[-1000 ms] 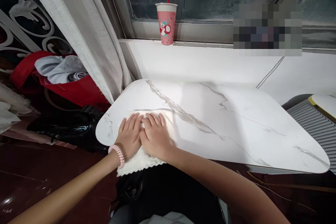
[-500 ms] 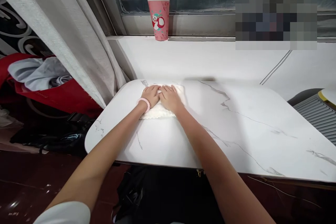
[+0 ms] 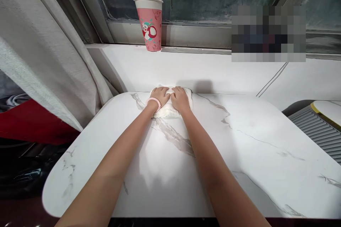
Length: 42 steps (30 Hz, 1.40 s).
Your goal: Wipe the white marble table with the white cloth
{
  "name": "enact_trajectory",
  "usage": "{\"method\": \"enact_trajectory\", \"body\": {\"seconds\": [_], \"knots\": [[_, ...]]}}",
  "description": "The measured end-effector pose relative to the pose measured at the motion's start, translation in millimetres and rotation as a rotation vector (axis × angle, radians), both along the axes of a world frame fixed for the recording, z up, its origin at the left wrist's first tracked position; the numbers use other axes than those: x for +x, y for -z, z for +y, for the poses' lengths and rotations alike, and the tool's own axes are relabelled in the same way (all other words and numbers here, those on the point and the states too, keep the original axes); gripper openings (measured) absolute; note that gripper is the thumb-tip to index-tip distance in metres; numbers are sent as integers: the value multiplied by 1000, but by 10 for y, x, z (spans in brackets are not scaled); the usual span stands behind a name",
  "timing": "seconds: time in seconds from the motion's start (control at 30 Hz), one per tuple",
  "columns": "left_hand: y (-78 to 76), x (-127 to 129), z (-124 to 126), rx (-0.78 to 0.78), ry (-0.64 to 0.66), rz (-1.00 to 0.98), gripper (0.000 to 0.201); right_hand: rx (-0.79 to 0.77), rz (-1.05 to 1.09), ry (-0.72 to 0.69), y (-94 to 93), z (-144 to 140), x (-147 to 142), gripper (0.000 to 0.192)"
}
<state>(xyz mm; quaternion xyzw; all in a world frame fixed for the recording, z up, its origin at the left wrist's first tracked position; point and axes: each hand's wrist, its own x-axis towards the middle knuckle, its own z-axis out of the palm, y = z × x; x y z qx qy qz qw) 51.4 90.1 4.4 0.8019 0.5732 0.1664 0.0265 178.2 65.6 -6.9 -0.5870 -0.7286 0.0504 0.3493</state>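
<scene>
White cloth [image 3: 167,112], on marbled tabletop [image 3: 162,177], beneath left grip [image 3: 160,96] and right grip [image 3: 180,100], both spread flat

head cam | head-worn, above the white tabletop [image 3: 165,191] at its 6 o'clock edge | faces 12 o'clock, angled down | close: window [image 3: 199,0] cropped at 12 o'clock
</scene>
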Motion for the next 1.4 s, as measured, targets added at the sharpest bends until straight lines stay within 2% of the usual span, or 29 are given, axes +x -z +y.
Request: {"method": "enact_trajectory", "body": {"seconds": [0.13,0.3,0.47,0.77,0.87,0.93,1.03,1.13,1.23,1.4], "knots": [[-1,49,-74,-7,0,5,47,5,-72,6,-15,-119,31,37],[1,75,-433,-16,-2,14,48,-15,-82,15,-25,-451,57,38],[21,25,-1035,-28,-32,14,49,-28,-154,-27,-26,-1004,26,38],[60,-34,-2417,-24,-108,84,54,16,-213,-171,6,-2208,14,42],[112,5,-2742,-6,-90,71,54,22,-241,-212,29,-2526,108,44],[139,61,-2862,0,-77,59,55,27,-265,-225,43,-2652,194,45],[132,181,-2892,-15,-56,52,55,26,-287,-224,57,-2681,336,45],[74,314,-2756,-70,-47,61,55,17,-283,-211,62,-2522,465,44],[17,431,-2478,-93,-41,77,54,21,-267,-203,67,-2225,567,43],[-7,562,-1870,-58,-15,64,49,42,-211,-134,76,-1640,673,40]]}}
